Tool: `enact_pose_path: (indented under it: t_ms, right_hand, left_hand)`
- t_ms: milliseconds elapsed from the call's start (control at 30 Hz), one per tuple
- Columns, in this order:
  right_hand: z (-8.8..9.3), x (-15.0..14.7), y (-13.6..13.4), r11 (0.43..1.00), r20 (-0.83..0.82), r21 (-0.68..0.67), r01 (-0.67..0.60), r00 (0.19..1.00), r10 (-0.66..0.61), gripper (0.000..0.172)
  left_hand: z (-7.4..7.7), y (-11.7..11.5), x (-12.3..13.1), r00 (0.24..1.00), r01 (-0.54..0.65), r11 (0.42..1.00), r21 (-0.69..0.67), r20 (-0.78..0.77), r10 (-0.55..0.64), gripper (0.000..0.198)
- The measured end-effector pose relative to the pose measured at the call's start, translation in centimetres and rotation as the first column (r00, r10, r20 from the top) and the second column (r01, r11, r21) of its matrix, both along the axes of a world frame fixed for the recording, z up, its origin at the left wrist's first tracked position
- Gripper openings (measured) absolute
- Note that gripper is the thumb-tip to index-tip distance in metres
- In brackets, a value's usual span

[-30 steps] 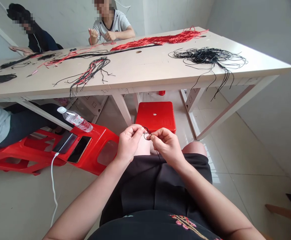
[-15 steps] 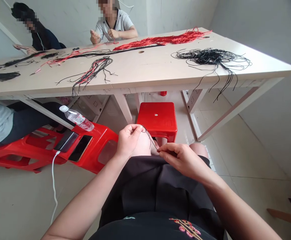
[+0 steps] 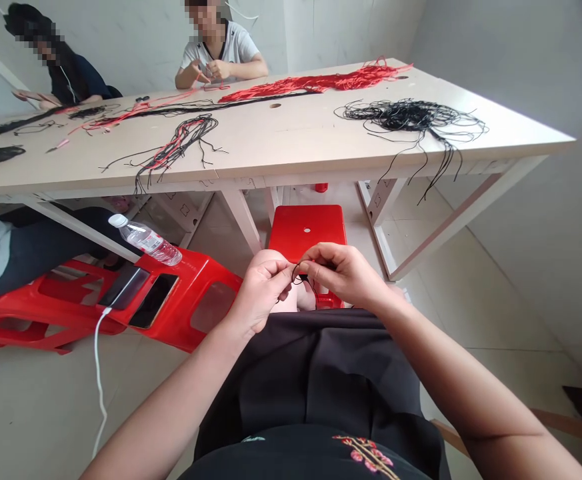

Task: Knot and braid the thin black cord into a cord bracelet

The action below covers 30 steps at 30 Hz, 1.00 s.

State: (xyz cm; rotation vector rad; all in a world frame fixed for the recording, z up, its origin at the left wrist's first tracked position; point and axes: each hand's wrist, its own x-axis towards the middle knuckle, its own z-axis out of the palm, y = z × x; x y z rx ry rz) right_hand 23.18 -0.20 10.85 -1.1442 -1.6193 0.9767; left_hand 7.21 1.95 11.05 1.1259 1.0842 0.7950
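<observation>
- Pinching a thin black cord (image 3: 298, 275) between thumb and forefinger, the left hand (image 3: 261, 290) is holding it over the lap, near the middle of the scene. Its other fingers are curling inward.
- The right hand (image 3: 343, 273) is pinching the same cord just beside the left, fingertips nearly meeting. A small loop is showing between them.
- Judged from this, a loop or knot is being formed. Whether it is drawn tight cannot be told, and the rest of the cord is getting lost against the dark skirt (image 3: 321, 380).
- Just beyond the hands, a red stool (image 3: 307, 227) is standing under the table (image 3: 281, 143).
- To the left, an overturned stool (image 3: 191, 287) is carrying a water bottle (image 3: 143, 239) and two phones (image 3: 141, 293), one on a white cable (image 3: 98, 373).
- On the table, a heap of black strands (image 3: 415, 117) is lying at the right, red strands (image 3: 321, 81) at the far side and a mixed bundle (image 3: 181, 143) at the near left. By appearance, much stock is waiting unworked.
- Two other people are sitting at the far side.
- The bottle label is too small to read, and no other lettering is showing.
</observation>
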Motion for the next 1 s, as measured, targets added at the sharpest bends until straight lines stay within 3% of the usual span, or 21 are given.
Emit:
enact_pose_path:
  t_ms: [200,400,733,1000]
  right_hand:
    - [0.0,0.7,0.3,1.0,-0.076,-0.013,-0.026,0.997,0.025,0.012]
    - [0.8,0.5,0.3,0.993,-0.047,-0.028,-0.118,0.992,0.116,0.014]
    - [0.6,0.6,0.3,0.971,-0.241,-0.181,-0.154,0.964,0.108,0.022]
    - [0.2,0.6,0.2,0.965,-0.324,-0.181,-0.191,0.938,0.125,0.02]
  left_hand:
    - [0.2,-0.1,-0.4,0.999,0.034,0.994,-0.109,0.032,-0.031,0.018]
    - [0.3,-0.2,-0.3,0.996,0.045,0.989,-0.141,0.079,-0.034,0.017]
    - [1.0,-0.6,-0.3,0.985,0.104,0.969,-0.224,0.156,-0.07,0.016]
    - [1.7,-0.7,-0.5,0.965,0.183,0.944,-0.276,0.234,-0.118,0.019]
